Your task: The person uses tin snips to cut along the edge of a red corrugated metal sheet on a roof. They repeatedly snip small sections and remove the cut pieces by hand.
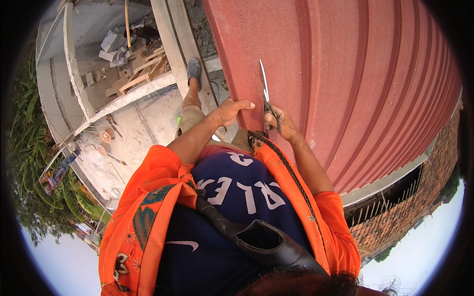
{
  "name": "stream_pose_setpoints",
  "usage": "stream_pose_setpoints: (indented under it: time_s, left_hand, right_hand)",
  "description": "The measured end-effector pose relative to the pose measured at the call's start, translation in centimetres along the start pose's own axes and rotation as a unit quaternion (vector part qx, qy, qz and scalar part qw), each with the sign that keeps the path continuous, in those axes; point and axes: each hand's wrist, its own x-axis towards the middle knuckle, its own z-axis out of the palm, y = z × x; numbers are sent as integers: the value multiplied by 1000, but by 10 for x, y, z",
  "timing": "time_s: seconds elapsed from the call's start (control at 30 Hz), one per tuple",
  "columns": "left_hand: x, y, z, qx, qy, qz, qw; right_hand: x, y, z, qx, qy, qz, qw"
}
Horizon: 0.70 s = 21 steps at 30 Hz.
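A large red ribbed roofing sheet point(331, 64) spreads away from me to the right. My left hand point(230, 111) is closed on its near left corner, thumb laid on top and fingers hidden under the edge. A pair of scissors point(263, 81) with dark handles is in my right hand point(282, 122), fingers wrapped round the grips. One silver blade lies over the sheet's surface, pointing away from me; the other blade is not visible. Along the scissors, a thin dark line runs to the sheet's near edge.
My shoe point(194, 69) rests by a long timber beam point(170, 34) left of the sheet. Far below are a concrete floor point(143, 133), grey blocks point(114, 47), timber pieces point(145, 74) and a bucket point(106, 136). A tiled roof point(395, 214) lies at the right.
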Motion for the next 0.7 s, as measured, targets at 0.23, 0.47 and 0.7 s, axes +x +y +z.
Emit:
stream_pose_setpoints:
  time_s: [0.23,0.47,0.7]
  left_hand:
    - [1,-1,0,6,3,9,1000]
    - [-1,-1,1,7,-20,4,1000]
    - [2,-3,-2,-2,-37,-1,999]
  right_hand:
    - [-3,-3,8,-5,44,10,999]
    - [-6,-5,16,-40,67,-24,997]
    - [-9,-8,16,-16,73,-12,997]
